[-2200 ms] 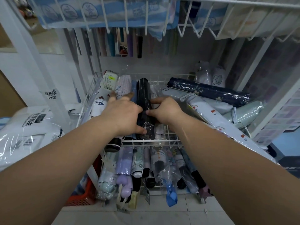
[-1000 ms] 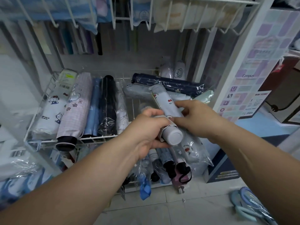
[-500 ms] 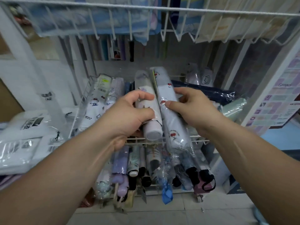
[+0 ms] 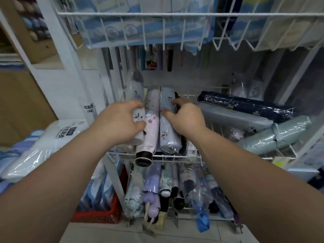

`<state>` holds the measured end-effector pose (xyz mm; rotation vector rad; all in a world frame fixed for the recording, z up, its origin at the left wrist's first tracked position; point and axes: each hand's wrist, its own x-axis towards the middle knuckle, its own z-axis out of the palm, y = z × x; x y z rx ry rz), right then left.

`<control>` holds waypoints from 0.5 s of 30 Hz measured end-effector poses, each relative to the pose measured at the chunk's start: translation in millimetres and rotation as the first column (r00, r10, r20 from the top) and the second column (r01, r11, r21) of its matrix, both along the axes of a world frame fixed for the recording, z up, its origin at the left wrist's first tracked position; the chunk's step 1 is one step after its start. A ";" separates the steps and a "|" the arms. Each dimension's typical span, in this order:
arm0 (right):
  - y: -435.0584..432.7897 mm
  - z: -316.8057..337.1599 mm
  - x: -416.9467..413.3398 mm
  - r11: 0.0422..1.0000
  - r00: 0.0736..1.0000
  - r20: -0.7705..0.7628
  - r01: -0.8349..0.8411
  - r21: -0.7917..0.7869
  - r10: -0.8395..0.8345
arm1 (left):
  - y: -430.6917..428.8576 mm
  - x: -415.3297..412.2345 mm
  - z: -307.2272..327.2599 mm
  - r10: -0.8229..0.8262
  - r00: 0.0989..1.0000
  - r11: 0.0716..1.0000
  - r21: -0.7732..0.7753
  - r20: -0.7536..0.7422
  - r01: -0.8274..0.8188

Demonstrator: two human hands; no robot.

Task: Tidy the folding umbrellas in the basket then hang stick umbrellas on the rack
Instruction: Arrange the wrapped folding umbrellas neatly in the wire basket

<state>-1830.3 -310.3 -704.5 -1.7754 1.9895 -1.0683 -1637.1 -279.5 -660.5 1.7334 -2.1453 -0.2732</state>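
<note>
The left hand (image 4: pixel 121 123) grips a white flowered umbrella (image 4: pixel 135 118); the right hand (image 4: pixel 184 118) clasps a pale blue cherry umbrella (image 4: pixel 167 134). Both lie in the wire basket (image 4: pixel 175 156), long axes running front rim to back rim, flanking a pink umbrella (image 4: pixel 150 132). The unsorted crosswise umbrellas (image 4: pixel 245 106) lie toward the basket's right edge, nearer the right hand.

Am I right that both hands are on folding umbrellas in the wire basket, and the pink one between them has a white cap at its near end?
Not quite: the head view shows the pink umbrella ends in a black cap, not white. Left hand and right hand do rest on folding umbrellas in the wire basket.
</note>
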 end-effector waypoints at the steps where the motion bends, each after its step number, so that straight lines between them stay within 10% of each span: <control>1: 1.3 -1.8 -1.2 1.000 0.999 -0.037 0.006 0.005 -0.006 | -0.6 -0.3 -1.0 -0.010 1.000 1.000 0.013 0.027 0.010; 8: 6.1 -3.7 -16.8 0.996 0.995 -0.050 -0.084 0.023 0.085 | -0.8 -14.8 -6.6 0.008 0.988 0.990 -0.139 0.157 0.014; 15: 20.2 4.7 -96.3 0.997 0.901 -0.433 0.056 0.045 -0.031 | 22.5 -85.3 -1.2 -0.254 0.967 0.939 -0.247 -0.031 0.238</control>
